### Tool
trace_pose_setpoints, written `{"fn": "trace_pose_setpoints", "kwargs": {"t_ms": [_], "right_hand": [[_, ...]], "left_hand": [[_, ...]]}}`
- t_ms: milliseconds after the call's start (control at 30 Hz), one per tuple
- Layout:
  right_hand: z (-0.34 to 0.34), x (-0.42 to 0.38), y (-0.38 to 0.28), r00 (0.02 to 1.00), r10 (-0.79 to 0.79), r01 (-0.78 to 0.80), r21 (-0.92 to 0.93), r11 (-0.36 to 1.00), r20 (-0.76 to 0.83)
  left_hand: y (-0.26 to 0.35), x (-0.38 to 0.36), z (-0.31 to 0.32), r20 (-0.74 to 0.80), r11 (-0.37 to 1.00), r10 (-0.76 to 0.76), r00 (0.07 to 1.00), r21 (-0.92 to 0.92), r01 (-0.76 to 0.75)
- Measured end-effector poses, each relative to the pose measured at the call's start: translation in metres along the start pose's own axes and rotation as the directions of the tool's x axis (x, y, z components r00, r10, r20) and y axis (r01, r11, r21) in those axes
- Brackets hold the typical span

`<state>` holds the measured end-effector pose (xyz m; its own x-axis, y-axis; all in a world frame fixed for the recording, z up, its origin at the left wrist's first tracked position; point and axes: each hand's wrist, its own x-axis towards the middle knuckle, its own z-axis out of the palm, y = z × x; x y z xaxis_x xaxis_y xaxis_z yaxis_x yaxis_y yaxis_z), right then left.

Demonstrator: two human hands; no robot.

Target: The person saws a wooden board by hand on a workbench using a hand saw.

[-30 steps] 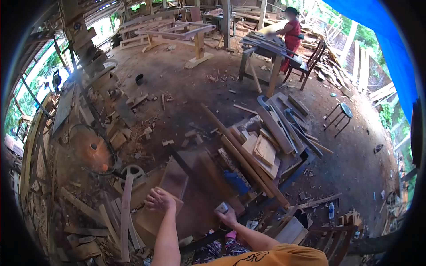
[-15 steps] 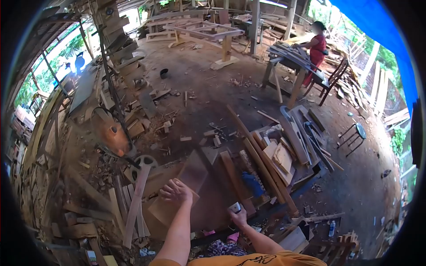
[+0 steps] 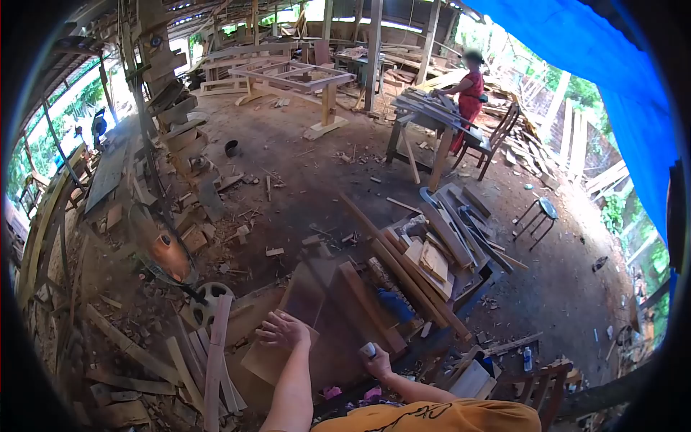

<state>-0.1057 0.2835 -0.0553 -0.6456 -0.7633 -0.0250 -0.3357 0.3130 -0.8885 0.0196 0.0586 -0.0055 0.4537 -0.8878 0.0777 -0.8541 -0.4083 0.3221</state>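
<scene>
My left hand point(image 3: 284, 330) lies with fingers spread over a flat brown wooden panel point(image 3: 306, 291) in front of me. My right hand point(image 3: 377, 362) is closed round a small block-like object with a pale top point(image 3: 368, 351), whose exact kind I cannot make out. It is held low over the right part of the dark work surface. Just beyond it a long reddish-brown plank point(image 3: 369, 302) lies at a slant. A blue cloth-like item point(image 3: 395, 306) rests to the right of that plank.
Stacked boards point(image 3: 432, 263) lie to the right. Offcuts and planks point(image 3: 216, 353) crowd the left, near a spoked wheel point(image 3: 211, 302). Farther off are a stool point(image 3: 547, 210), a chair point(image 3: 497, 140), a wooden frame point(image 3: 299, 75) and a person in red point(image 3: 471, 93) at a bench.
The camera view has turned slightly, so the surroundings sit farther left. My left hand stays spread over the panel; my right hand has shifted slightly with the small block-like object still in it.
</scene>
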Motion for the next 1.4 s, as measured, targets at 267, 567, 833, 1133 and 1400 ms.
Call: {"fn": "trace_pose_setpoints", "kwargs": {"t_ms": [267,567,833,1133,1400], "right_hand": [[-0.012,0.014,-0.01,0.998,-0.062,0.057,-0.142,0.988,-0.027],[0.004,0.013,0.012,0.995,-0.097,0.09,-0.222,0.971,-0.023],[-0.006,0.014,0.007,0.991,-0.117,0.123,-0.109,0.986,0.064],[-0.013,0.025,0.008,0.999,0.007,-0.002,-0.103,0.995,0.054],[-0.004,0.052,-0.014,0.999,-0.012,0.015,-0.113,0.993,0.033]], "left_hand": [[-0.003,-0.004,0.0,0.053,0.999,-0.005,0.999,-0.054,0.008],[-0.001,-0.001,-0.012,0.034,0.999,0.014,0.999,-0.032,-0.013],[-0.003,-0.002,-0.007,-0.001,0.999,-0.01,1.0,-0.036,0.01],[0.001,0.0,-0.011,0.057,0.998,-0.005,0.998,-0.056,0.009],[0.01,-0.005,-0.036,0.108,0.999,-0.018,0.994,-0.042,0.022]]}}
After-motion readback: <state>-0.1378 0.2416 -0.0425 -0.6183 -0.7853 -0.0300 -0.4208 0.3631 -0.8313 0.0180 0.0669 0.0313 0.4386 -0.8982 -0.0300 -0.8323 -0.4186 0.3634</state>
